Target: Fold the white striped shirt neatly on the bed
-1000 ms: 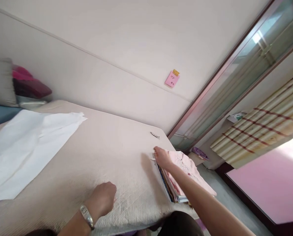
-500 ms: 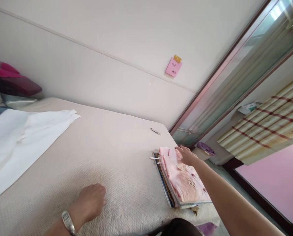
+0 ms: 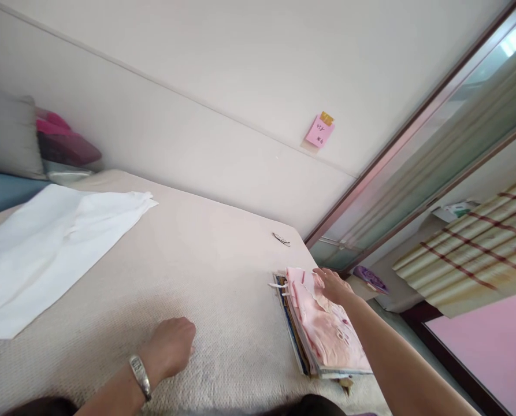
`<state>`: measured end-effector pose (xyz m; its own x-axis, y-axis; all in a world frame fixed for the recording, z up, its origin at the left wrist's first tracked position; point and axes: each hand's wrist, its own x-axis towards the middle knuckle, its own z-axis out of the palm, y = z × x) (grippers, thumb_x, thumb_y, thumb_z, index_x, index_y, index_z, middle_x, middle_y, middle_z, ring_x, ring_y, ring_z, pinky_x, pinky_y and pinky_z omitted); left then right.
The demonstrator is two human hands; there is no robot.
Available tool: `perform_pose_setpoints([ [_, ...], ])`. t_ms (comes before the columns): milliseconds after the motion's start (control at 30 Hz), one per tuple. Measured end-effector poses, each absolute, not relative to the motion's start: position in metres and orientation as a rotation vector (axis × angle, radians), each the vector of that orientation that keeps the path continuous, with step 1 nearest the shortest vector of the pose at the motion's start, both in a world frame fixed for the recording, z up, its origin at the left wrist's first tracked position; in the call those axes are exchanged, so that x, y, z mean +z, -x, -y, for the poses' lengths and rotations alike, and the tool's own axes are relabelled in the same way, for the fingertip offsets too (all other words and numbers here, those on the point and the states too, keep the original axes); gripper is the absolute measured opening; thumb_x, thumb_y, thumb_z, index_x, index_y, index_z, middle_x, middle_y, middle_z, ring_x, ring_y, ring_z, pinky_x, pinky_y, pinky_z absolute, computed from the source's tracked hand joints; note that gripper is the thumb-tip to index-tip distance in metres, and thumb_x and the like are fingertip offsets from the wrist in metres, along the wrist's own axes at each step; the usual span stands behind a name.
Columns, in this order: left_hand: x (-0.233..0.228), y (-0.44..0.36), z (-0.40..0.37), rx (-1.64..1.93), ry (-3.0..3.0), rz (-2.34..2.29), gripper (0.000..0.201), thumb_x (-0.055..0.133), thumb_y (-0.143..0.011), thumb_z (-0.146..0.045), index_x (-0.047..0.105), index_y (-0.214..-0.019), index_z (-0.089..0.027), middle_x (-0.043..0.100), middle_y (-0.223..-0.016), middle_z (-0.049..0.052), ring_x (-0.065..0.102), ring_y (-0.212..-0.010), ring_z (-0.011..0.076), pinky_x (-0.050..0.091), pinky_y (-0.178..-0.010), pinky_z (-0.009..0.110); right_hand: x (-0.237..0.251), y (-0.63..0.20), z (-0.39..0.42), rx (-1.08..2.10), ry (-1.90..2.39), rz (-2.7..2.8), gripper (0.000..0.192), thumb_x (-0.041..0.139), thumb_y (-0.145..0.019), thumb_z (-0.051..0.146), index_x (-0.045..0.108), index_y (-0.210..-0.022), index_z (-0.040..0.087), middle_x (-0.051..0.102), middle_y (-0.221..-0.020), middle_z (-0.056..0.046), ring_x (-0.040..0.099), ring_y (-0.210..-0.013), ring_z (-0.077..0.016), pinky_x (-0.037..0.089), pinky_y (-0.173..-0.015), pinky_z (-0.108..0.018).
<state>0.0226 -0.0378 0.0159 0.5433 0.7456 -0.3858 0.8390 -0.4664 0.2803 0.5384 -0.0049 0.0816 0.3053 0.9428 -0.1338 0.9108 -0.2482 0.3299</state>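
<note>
- My right hand [image 3: 333,286] lies flat on top of the pink garment [image 3: 327,326], fingers spread and relaxed over the soft cloth, gripping nothing that I can see.
- The pink garment is folded into a long rectangle of thin, slightly crinkled fabric with faint embossed or stitched figures on it; it tops a stack of folded clothes [image 3: 303,346] whose layered edges show blue, white and darker stripes.
- That stack sits at the near right corner of the bed [image 3: 205,271], close to its edge, with small white tags or ribbon ends sticking out of its far left corner.
- My left hand [image 3: 171,346] is curled into a loose fist, knuckles up, resting on the bedspread well apart from the stack and holding nothing that shows; a silver metal bracelet [image 3: 140,377] circles its wrist.
- The bedspread is beige with a fine, pebbly woven texture.
- A smooth white sheet of cloth [image 3: 54,248] lies spread flat across the bed's left side, creased in soft folds.
- A small dark hair clip [image 3: 281,238] rests near the far right corner of the bed.
- A pink sticky note [image 3: 319,130] is taped to the plain wall.
</note>
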Motion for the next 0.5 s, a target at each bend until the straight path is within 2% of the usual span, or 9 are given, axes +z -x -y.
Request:
perform_pose_setpoints([
  [133,0.017,-0.022,0.036,-0.296,-2.338,-1.286,0.03,0.055,-0.091,-0.019,0.074,-0.11,-0.007,0.072,-0.117,0.022,0.069,-0.112,0.0375,0.053,-0.095,0.05,0.08,-0.535,-0.003,0.135,-2.216,-1.676,0.045,0.056,-0.085,0.01,0.057,-0.128,0.022,0.059,-0.132,-0.012,0.055,-0.121,-0.0255,0.041,-0.088,-0.034],
  [233,0.018,-0.023,0.034,-0.318,-2.349,-1.29,0.03,0.055,-0.091,-0.02,0.075,-0.11,-0.007,0.072,-0.117,0.022,0.069,-0.111,0.0369,0.054,-0.094,0.049,0.085,-0.533,0.001,0.186,-2.245,-1.663,0.031,0.049,-0.089,0.012,0.06,-0.116,0.019,0.061,-0.125,-0.014,0.056,-0.119,-0.0273,0.041,-0.084,-0.035],
  [367,0.019,-0.024,0.034,-0.317,-2.364,-1.28,0.031,0.055,-0.091,-0.02,0.075,-0.111,-0.007,0.072,-0.118,0.022,0.069,-0.111,0.0371,0.055,-0.095,0.049,0.093,-0.531,0.016,0.174,-2.265,-1.627,0.023,0.044,-0.09,0.014,0.063,-0.103,0.019,0.066,-0.114,-0.013,0.062,-0.111,-0.0274,0.042,-0.084,-0.037],
  [500,0.025,-0.026,0.038,-0.299,-2.359,-1.276,0.032,0.054,-0.09,-0.019,0.076,-0.109,-0.006,0.073,-0.115,0.024,0.07,-0.11,0.0375,0.056,-0.094,0.049,0.102,-0.516,0.041,0.144,-2.279,-1.553,0.021,0.05,-0.092,0.022,0.067,-0.103,0.02,0.071,-0.102,-0.013,0.068,-0.096,-0.0307,0.047,-0.08,-0.042],
])
